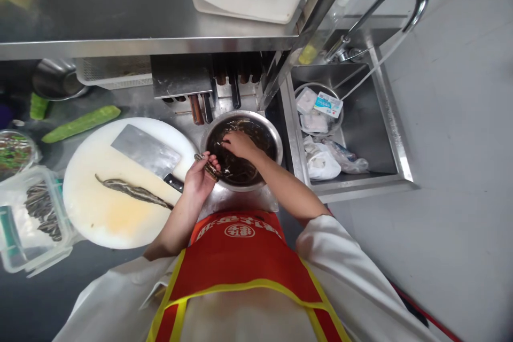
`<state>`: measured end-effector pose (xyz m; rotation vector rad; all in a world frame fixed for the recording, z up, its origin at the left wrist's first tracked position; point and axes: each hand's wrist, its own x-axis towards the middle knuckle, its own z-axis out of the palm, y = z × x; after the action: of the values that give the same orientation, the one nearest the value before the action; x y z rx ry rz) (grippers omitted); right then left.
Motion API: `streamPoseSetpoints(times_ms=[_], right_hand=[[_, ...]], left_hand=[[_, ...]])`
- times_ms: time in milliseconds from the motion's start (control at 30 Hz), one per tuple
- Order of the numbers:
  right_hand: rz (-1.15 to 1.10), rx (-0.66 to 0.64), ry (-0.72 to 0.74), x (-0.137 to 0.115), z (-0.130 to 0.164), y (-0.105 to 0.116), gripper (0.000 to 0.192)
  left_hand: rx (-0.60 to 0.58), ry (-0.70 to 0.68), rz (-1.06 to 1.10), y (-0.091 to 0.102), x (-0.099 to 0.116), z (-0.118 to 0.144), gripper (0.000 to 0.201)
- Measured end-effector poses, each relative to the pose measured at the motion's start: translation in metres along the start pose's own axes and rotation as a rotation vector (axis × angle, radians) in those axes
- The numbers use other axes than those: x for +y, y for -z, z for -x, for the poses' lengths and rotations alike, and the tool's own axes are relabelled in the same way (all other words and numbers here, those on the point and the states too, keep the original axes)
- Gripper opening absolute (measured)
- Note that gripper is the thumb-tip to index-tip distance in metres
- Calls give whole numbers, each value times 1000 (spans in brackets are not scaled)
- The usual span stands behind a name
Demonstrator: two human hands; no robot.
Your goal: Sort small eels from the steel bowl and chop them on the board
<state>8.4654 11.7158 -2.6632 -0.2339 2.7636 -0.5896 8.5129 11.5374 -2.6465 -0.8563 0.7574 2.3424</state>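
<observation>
Left hand [199,177]: closed around a thin dark eel [207,166], held just over the near-left rim of the steel bowl [276,141]. Right hand [239,144]: reaching into the same bowl, fingers bent down among dark, wet eels lying in it; whether it grips one cannot be told. The bowl stands on the steel worktop [236,200] at its right end, just beside the sink [395,155]. Round white cutting board [100,208]: left of the bowl, almost touching it; carries a cleaver [146,152] lying flat along its far side, black handle toward the left hand, and one slit eel [132,191] stretched across its middle. Clear plastic box [24,224]: at the worktop's left edge, just beside the board, holding more dark eel pieces. Cucumber [80,124]: lying behind the board toward the back left. Knife rack [208,91]: against the back edge, behind the bowl. Sink: holds white bags and packets.
</observation>
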Motion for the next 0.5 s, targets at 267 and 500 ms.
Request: streamPoseSetpoints(times_ms=[267,500], right_hand=[[-532,215,36,12,19,70,31],[-841,269,97,4,37,97,25]], left_hand=[[-33,187,-19,-22,-18,-23,9],[-74,278,-43,-33,-35,-32,19]])
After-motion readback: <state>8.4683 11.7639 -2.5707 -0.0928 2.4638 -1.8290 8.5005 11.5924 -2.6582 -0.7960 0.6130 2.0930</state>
